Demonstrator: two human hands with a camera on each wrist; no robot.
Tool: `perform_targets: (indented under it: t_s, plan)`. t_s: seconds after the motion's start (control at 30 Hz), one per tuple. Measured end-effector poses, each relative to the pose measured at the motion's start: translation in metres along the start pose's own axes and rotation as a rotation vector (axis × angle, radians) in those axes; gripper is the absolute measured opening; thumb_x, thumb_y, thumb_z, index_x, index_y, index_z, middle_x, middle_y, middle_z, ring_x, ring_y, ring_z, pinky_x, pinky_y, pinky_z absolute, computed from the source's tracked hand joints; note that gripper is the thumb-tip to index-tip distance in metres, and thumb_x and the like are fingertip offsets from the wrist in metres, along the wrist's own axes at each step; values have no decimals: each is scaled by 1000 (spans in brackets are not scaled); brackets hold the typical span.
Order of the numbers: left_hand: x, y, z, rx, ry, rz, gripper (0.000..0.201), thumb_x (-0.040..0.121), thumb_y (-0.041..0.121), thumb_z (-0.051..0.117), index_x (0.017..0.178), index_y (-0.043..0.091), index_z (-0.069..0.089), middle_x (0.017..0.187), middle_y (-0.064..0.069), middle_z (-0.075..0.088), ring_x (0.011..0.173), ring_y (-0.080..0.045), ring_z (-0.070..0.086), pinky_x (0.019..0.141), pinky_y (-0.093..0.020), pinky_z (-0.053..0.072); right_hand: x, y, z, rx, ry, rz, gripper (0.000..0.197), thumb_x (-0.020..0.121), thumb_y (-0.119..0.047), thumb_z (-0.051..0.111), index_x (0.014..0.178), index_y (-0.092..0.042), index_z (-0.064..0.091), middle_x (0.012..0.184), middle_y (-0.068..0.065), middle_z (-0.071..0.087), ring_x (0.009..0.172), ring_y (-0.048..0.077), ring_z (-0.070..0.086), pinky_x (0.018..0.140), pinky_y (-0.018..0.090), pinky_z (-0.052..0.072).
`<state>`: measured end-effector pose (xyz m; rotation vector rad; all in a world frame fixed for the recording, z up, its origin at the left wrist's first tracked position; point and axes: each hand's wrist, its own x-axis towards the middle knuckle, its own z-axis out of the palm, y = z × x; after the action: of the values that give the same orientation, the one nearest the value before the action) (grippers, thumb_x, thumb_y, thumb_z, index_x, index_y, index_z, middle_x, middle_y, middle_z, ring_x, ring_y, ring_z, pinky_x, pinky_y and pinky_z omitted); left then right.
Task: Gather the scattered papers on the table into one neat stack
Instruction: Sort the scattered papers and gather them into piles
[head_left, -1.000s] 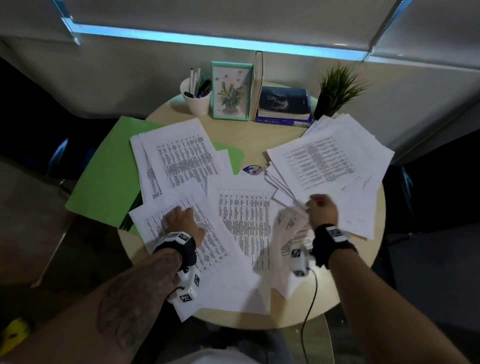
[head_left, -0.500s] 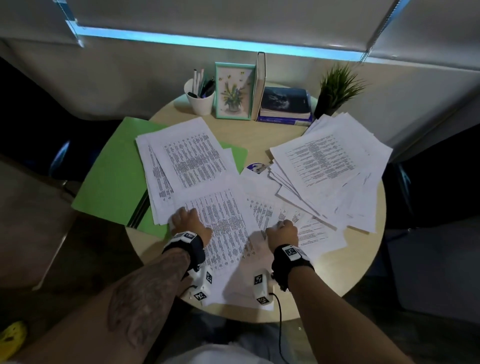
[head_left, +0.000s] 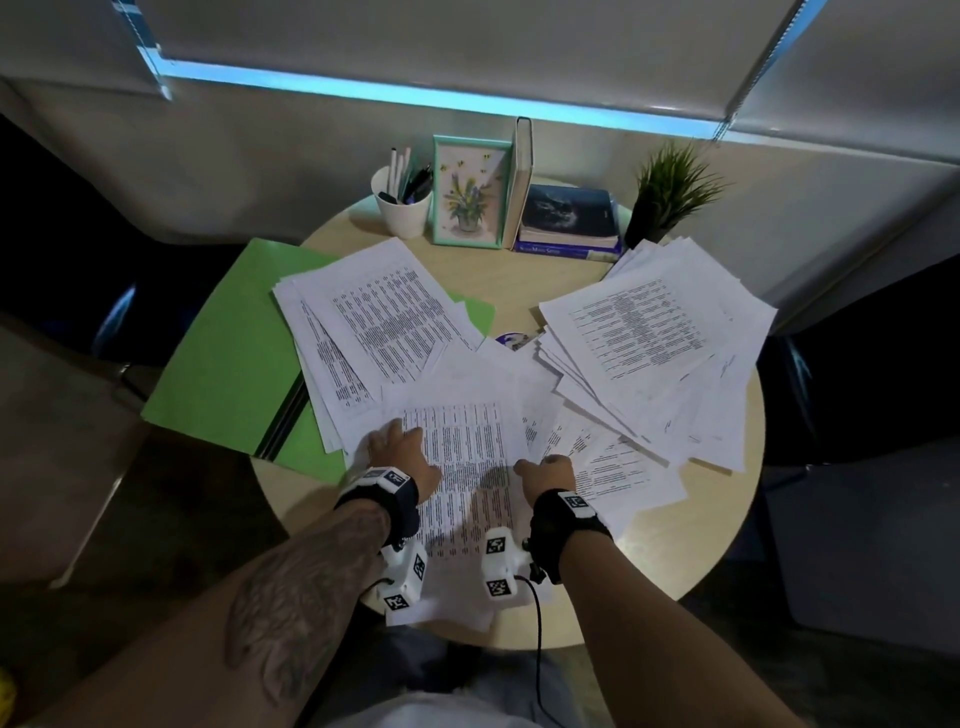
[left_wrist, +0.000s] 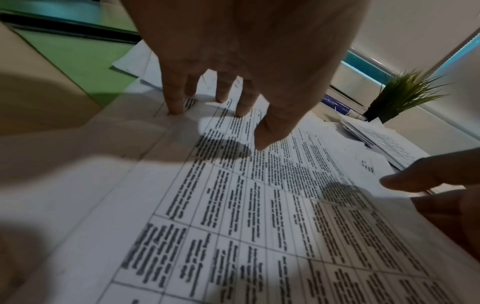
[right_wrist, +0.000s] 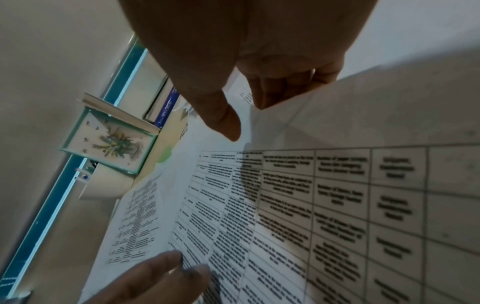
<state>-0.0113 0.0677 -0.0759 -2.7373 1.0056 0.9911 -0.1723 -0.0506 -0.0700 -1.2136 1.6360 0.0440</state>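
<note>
Printed white sheets lie scattered over the round table: a fanned pile at the left, a bigger fanned pile at the right, and a table-printed sheet on top of others in front of me. My left hand lies flat on that sheet's left side, its straight fingers touching the paper. At the sheet's right edge my right hand pinches it, with the thumb above and curled fingers beneath.
A green folder lies under the left pile and overhangs the table's left edge. Along the back stand a white pen cup, a framed flower picture, books and a small potted plant. A wall is close behind.
My right hand has come left and toward me with the paper it held raised, bringing it down over the middle sheets. The left hand has stayed pressing, shifting slightly right.
</note>
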Motion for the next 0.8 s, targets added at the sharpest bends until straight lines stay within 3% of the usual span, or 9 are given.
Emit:
perform_targets:
  t_s: [0.13,0.27,0.37,0.5,0.6,0.7,0.77,0.8]
  plan:
    - [-6,2,-4,-26,8,15,71,92,43,50,152,20,20,162,-6,1,149,-30,1,122,-42,1,-1,2,8,-79,-60,-26,44,87,-20,63,125,0,55,123,18,61,103,33,63,74,30,47]
    - [-4,1,-4,-38,21,19,70,92,43,51,151,19,23,162,-7,5,149,-30,5,122,-41,3,-6,1,17,-56,59,-79,44,82,-20,64,123,-6,54,122,19,56,95,35,62,81,40,56]
    - [-4,1,-4,-9,42,19,66,92,43,50,149,19,27,159,-8,14,147,-30,12,121,-40,9,-10,-3,14,28,36,-49,51,85,-17,64,132,-5,46,126,17,57,103,35,61,76,32,49]
    - [-2,-1,-3,-39,39,17,67,92,41,50,150,19,25,160,-7,12,147,-30,11,121,-41,10,-12,-4,7,-54,-93,-75,40,90,-9,57,128,1,54,124,20,62,107,33,61,76,26,43]
    - [-1,-3,-4,-212,69,-36,73,93,36,54,153,15,17,161,-8,6,148,-29,10,120,-40,16,-15,-4,-2,-96,-98,-130,37,88,-4,57,124,3,57,118,20,63,93,30,59,74,27,42]
    - [2,-7,-7,-462,201,-137,86,88,33,64,153,12,13,159,-10,12,144,-33,19,115,-44,26,-13,-2,-21,11,-31,-144,34,80,-2,64,114,5,63,103,18,66,82,27,56,63,25,43]
    - [5,-7,-12,-662,228,-222,85,85,33,67,151,9,19,157,-12,22,140,-35,28,112,-46,31,-10,-3,-36,103,9,-146,29,76,1,65,104,5,64,94,16,65,78,27,55,55,22,40]
    - [7,-5,-14,-762,218,-224,74,85,31,67,146,7,31,152,-14,32,134,-34,37,107,-43,37,-9,-4,-42,138,26,-150,27,78,1,62,105,5,63,92,15,63,79,27,55,59,22,41]
